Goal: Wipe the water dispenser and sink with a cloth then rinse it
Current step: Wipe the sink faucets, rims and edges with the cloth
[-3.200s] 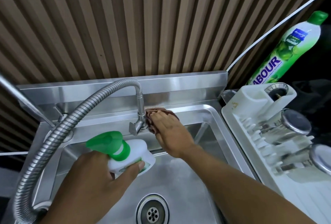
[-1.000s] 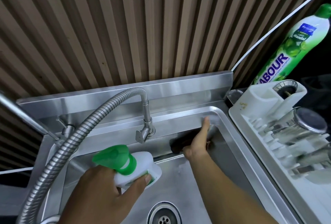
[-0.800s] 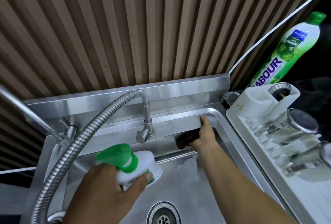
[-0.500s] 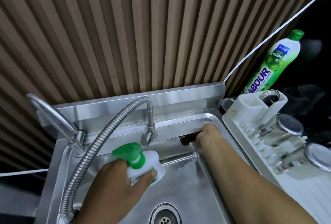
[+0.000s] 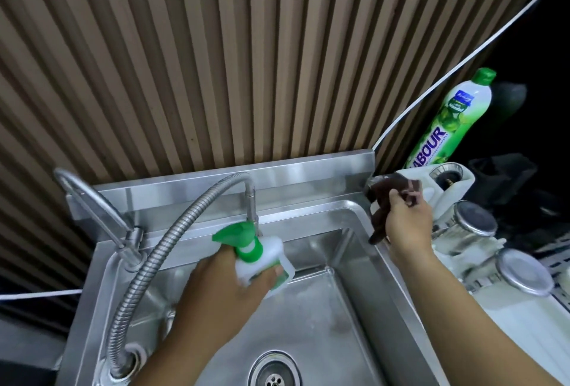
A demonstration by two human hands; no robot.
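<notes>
A stainless steel sink (image 5: 348,308) fills the lower middle, with a drain (image 5: 274,370) at the bottom. A flexible metal hose tap (image 5: 172,237) arches over its back rim, and a second curved spout (image 5: 92,200) stands at the left. My left hand (image 5: 216,296) grips a white spray bottle with a green trigger head (image 5: 253,250) over the basin, just below the tap's nozzle. My right hand (image 5: 407,225) holds a dark brown cloth (image 5: 385,200) lifted above the sink's back right corner, its end dangling down.
A white dish rack (image 5: 456,188) with upturned metal-lidded glass jars (image 5: 472,225) stands right of the sink. A green dish soap bottle (image 5: 444,120) stands behind it. A slatted wooden wall rises behind the steel backsplash (image 5: 308,172).
My right hand has lifted the cloth off the sink's back wall and moved it up to the back right corner. The left hand with the spray bottle stays over the basin.
</notes>
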